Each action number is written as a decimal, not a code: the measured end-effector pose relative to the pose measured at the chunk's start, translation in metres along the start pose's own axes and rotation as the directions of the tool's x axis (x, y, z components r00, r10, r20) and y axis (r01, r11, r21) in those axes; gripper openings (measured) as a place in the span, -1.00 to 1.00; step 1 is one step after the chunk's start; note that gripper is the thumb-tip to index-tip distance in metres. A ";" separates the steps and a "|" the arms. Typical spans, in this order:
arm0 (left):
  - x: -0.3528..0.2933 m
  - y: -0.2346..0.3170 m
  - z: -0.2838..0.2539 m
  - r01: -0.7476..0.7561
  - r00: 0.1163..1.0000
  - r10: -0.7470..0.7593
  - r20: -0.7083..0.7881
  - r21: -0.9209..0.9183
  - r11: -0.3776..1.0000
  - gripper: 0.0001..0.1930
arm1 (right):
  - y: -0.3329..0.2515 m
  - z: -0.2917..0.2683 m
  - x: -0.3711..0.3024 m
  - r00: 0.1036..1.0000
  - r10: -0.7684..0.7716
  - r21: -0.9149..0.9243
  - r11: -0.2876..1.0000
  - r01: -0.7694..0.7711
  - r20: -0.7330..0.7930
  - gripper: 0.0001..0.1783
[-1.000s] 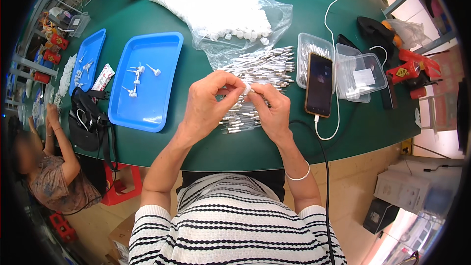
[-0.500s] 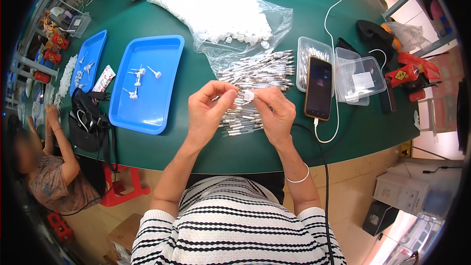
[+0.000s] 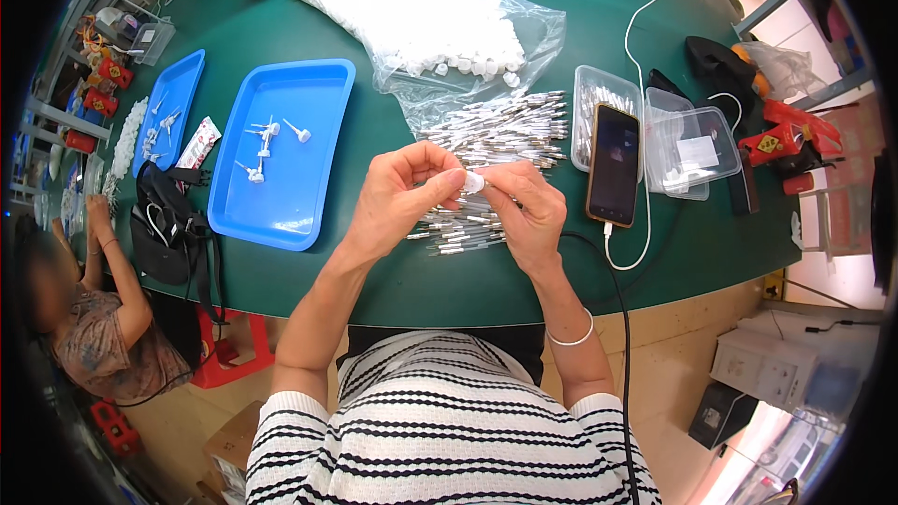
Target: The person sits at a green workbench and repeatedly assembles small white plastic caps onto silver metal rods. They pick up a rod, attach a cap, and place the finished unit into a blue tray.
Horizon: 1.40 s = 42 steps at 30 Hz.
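Observation:
A small round white plastic cap [image 3: 474, 182] is pinched between the thumb and fingers of my right hand [image 3: 529, 210]. My left hand [image 3: 404, 201] is closed in a pinch right beside it, its fingertips against the cap's left side. Whatever the left fingers hold is hidden. Beneath and beyond both hands lies a loose pile of thin white and clear sticks with metallic parts [image 3: 510, 126]. Behind that, a large clear bag [image 3: 393, 0] lies on its side, its open mouth showing many white caps.
To the left, a blue tray [image 3: 290, 178] holds several white caps with thin stems. A phone [image 3: 613, 168] on a white cable leans on a clear box [image 3: 583, 84] of sticks at right. A black bag [image 3: 159, 234] sits by the table edge, near another person [image 3: 108, 327].
My left hand has moved slightly right, its fingertips closing the small gap to the cap. The right hand keeps its pinch in nearly the same place.

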<state>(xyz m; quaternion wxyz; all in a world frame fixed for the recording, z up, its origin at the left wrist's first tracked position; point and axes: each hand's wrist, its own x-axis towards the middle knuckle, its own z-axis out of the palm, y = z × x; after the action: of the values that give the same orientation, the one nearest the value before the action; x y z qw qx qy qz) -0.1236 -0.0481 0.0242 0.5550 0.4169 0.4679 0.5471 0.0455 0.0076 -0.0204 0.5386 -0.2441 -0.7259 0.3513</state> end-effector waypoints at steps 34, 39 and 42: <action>-0.008 -0.010 0.006 0.053 0.999 -0.052 0.010 -0.137 0.989 -0.82 | -0.001 -0.003 0.000 0.994 0.096 0.209 0.972 -0.104 0.048 -0.78; -0.008 -0.010 0.004 0.110 0.994 -0.105 0.036 -0.172 0.979 -0.82 | -0.001 -0.004 0.001 0.991 0.119 0.239 0.962 -0.132 0.069 -0.78; -0.008 -0.006 0.005 0.131 0.991 -0.120 0.060 -0.241 0.962 -0.82 | 0.000 -0.005 -0.001 0.987 0.138 0.258 0.953 -0.155 0.086 -0.77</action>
<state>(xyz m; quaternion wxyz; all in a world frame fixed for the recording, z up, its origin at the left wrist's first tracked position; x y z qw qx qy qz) -0.1173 -0.0558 0.0196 0.6462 0.3269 0.4097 0.5547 0.0507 0.0084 -0.0201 0.5143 -0.2114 -0.6700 0.4918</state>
